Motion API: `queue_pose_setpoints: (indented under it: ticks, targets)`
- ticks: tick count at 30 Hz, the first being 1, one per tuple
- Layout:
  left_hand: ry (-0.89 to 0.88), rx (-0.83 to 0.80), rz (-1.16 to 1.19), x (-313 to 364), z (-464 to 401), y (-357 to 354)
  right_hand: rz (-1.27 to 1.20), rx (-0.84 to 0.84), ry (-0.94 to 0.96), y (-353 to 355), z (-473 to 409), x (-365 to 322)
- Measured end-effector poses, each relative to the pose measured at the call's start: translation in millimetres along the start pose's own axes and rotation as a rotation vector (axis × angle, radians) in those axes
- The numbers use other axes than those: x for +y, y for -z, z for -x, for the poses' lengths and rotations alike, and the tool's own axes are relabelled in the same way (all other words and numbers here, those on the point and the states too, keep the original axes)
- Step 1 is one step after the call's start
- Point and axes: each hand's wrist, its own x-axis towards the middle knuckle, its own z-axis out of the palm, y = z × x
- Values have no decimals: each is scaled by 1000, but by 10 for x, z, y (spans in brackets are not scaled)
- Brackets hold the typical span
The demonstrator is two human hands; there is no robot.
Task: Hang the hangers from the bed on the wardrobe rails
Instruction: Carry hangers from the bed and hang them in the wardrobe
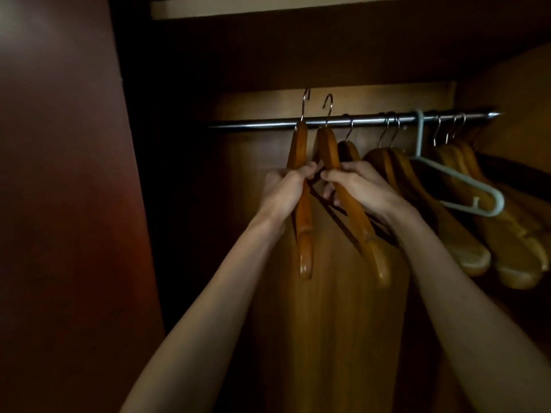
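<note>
Two wooden hangers (304, 204) are held up in front of the rail (343, 122), hooks above it and not yet on: left hand (286, 189) grips one, right hand (354, 186) the other. Several hung hangers (465, 204) fill the rail's right; whether more wait on the bed is unseen.
</note>
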Motion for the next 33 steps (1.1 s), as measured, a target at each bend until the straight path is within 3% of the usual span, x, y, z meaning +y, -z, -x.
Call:
queue_pose_setpoints:
  ticks: [10, 20, 29, 33]
  targets:
    - [70, -48, 45, -31, -373, -286, 34, -12, -125, 48, -364, 138]
    - [91, -32, 50, -342, -453, -661, -30, 155, -262, 253, -295, 334]
    - [118, -46, 99, -384, -456, -1032, -71, 156, -227, 491, -144, 443]
    - [98, -48, 89, -437, -414, -1026, -145, 231, -203, 442, -36, 466]
